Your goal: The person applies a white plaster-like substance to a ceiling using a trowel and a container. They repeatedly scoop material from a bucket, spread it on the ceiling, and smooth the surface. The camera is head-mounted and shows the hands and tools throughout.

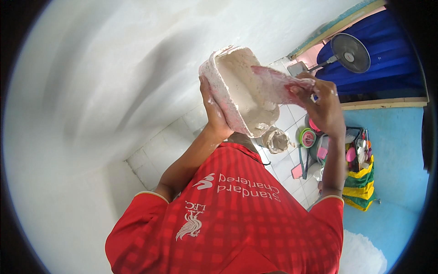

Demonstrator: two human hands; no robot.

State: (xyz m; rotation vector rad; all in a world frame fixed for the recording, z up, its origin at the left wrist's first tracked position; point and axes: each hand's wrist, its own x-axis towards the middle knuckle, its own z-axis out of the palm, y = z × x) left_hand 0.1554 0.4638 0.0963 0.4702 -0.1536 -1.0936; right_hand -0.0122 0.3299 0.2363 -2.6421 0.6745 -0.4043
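Observation:
My left hand (214, 112) grips a rectangular tub (222, 93) by its left side and underside; its walls are crusted with white plaster. Wet, pale plaster (237, 84) coats the inside and gathers toward the lower right corner. In my right hand (323, 102) is a reddish scraper (278, 86), smeared with plaster, its flat blade reaching over the tub's right rim. The blade's far edge lies against or just above the plaster; I cannot tell which. My right fingers are closed round the scraper's near end.
A white, partly plastered wall (105, 68) rises close on my left. Below, on the tiled floor (166, 141), stand an opened bag (276, 140), a green bowl (307, 137) and a pink dustpan (297, 171). To the right are a fan (349, 52), a blue curtain (388, 55) and a yellow-green bag (360, 187).

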